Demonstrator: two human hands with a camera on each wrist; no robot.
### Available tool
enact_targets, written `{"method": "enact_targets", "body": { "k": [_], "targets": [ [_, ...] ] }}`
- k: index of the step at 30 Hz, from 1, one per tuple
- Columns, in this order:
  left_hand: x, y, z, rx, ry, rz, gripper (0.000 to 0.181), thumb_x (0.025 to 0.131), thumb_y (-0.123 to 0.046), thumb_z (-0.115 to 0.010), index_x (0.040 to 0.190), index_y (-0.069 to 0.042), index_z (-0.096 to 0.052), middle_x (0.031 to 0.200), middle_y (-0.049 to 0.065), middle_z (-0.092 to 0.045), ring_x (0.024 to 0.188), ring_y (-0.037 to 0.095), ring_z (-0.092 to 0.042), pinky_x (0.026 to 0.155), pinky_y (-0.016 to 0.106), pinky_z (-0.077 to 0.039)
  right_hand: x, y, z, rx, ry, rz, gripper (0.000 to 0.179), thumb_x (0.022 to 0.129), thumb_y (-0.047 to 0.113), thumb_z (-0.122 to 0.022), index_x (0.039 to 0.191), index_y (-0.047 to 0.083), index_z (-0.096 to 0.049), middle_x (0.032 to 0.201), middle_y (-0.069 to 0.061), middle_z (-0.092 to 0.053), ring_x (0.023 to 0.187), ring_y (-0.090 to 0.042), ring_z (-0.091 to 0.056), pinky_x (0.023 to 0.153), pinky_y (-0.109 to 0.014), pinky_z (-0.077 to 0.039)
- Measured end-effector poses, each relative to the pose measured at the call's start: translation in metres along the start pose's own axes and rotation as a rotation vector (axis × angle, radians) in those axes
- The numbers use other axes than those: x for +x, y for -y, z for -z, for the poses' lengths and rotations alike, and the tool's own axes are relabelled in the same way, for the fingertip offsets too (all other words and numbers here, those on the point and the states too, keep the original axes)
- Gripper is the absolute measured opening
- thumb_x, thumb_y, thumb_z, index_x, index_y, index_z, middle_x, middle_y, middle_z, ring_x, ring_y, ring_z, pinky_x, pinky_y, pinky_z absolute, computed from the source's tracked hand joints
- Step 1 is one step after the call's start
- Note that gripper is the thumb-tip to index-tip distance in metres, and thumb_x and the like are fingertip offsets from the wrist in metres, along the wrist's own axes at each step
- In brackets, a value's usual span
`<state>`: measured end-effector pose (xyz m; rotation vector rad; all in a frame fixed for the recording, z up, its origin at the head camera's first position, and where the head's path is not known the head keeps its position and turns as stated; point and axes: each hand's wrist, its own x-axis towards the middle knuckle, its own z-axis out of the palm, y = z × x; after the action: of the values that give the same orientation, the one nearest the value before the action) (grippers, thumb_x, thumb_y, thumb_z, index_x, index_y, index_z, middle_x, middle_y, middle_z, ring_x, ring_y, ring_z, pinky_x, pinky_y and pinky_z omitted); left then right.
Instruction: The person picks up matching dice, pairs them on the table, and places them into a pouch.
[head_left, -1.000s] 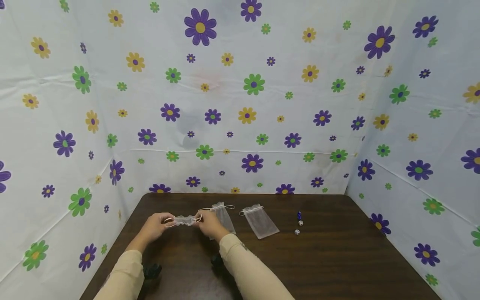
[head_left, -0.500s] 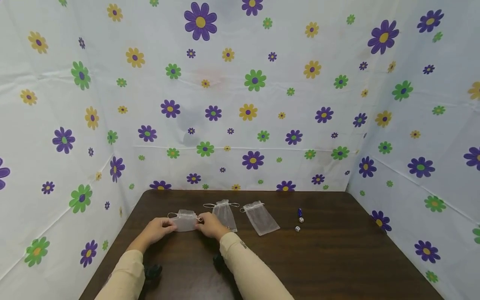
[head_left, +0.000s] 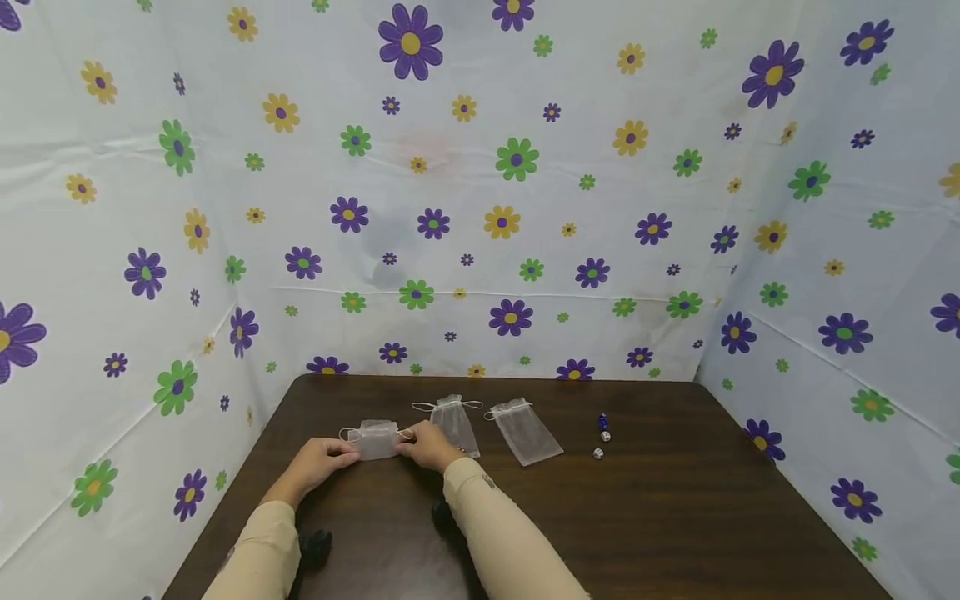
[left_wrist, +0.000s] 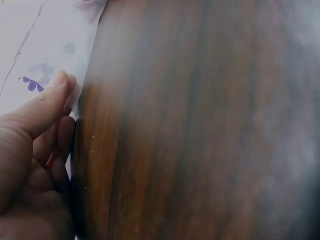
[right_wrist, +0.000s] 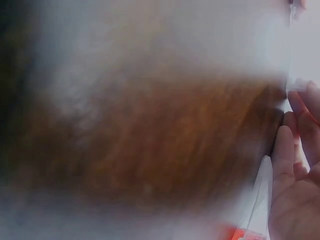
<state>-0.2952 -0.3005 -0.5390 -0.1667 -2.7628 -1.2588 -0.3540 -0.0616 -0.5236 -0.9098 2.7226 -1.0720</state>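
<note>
A small sheer white drawstring pouch [head_left: 375, 442] is stretched between both hands at the left of the dark table, its string loops sticking out at the sides. My left hand [head_left: 318, 461] pinches its lower left edge between thumb and fingers; the left wrist view shows the thumb [left_wrist: 50, 102] pressed over the pouch's corner. On the other side my right hand [head_left: 431, 447] pinches the right edge near the string. In the right wrist view the fingers [right_wrist: 287, 150] of that hand show at the far right, partly cut off.
A second sheer pouch [head_left: 454, 423] lies just beyond the right hand, a small item near its bottom. Farther right is a third, flat pouch [head_left: 527, 435]. Blue dice [head_left: 603, 422] and white dice [head_left: 597, 453] sit right of it. Flowered cloth [head_left: 480, 250] walls the table.
The pouch, held edge-on by its strings a second ago, has been tipped so its flat side shows. My left hand has moved from the string to the lower edge.
</note>
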Motion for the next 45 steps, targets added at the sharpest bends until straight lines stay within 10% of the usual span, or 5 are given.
{"method": "enact_targets", "body": {
  "k": [13,20,27,39,45],
  "targets": [
    [0.002,-0.001,-0.001,-0.047,0.026,0.035,0.018,0.088,-0.017,-0.080,0.096,-0.001,-0.080,0.113,0.018,-0.074,0.115,0.043,-0.062,0.102,0.059,-0.044,-0.003,0.002,0.005,0.007,0.015,-0.045,0.014,0.095,0.014,-0.073,0.083,0.006,-0.075,0.077,0.005,-0.063,0.068,-0.007,-0.048,0.066,-0.023,-0.042],
    [-0.001,0.000,0.003,-0.082,0.038,0.040,0.018,0.089,-0.016,-0.079,0.096,0.000,-0.080,0.116,0.018,-0.073,0.120,0.046,-0.059,0.105,0.060,-0.041,-0.002,0.003,0.002,-0.050,0.021,0.060,0.026,0.095,0.016,-0.073,0.070,0.013,-0.066,0.071,0.009,-0.059,0.065,-0.007,-0.047,0.063,-0.022,-0.042],
    [-0.002,-0.003,0.004,-0.103,0.057,0.061,0.018,0.090,-0.017,-0.079,0.097,0.000,-0.079,0.117,0.019,-0.072,0.120,0.045,-0.058,0.105,0.061,-0.040,-0.001,0.006,0.000,-0.022,0.025,-0.032,0.029,0.094,0.012,-0.073,0.068,0.009,-0.062,0.068,0.007,-0.053,0.064,-0.007,-0.044,0.062,-0.022,-0.037],
    [-0.001,-0.001,0.020,-0.258,0.165,0.139,0.052,0.094,-0.026,-0.075,0.136,0.000,-0.059,0.133,0.021,-0.058,0.119,0.035,-0.052,0.098,0.048,-0.046,0.004,0.010,0.004,-0.065,-0.009,-0.035,0.013,0.093,0.011,-0.073,0.082,0.006,-0.075,0.087,0.001,-0.072,0.070,-0.006,-0.050,0.068,-0.021,-0.044],
    [-0.005,-0.001,0.020,-0.331,0.102,0.026,0.064,0.094,-0.014,-0.074,0.148,0.002,-0.043,0.143,0.032,-0.048,0.115,0.037,-0.058,0.092,0.045,-0.052,0.001,0.011,0.002,-0.075,-0.003,-0.034,0.012,0.093,0.011,-0.074,0.081,0.006,-0.075,0.079,0.003,-0.068,0.069,-0.007,-0.050,0.068,-0.023,-0.044]
  ]
}}
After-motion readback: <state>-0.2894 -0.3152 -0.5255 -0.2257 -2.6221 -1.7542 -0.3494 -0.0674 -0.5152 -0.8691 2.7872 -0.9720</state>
